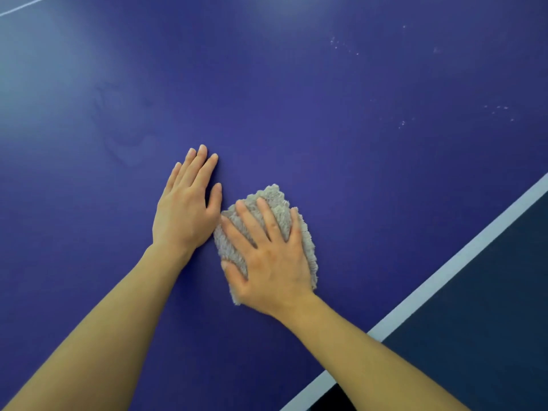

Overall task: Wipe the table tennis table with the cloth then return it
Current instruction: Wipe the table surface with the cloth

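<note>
A fluffy beige cloth [274,200] lies bunched on the blue table tennis table [341,120]. My right hand [267,256] presses flat on top of the cloth with straight, spread fingers, covering most of it. My left hand [186,206] rests flat on the bare table just left of the cloth, fingers straight and together, its thumb side close to the cloth's edge. Both forearms reach in from the bottom of the view.
The table's white edge line [430,286] runs diagonally at the lower right, with dark floor [489,336] beyond it. Small white specks [344,46] dot the surface at the upper right. Faint smudges [124,126] mark the surface at the left. A white line [23,5] crosses the top left corner.
</note>
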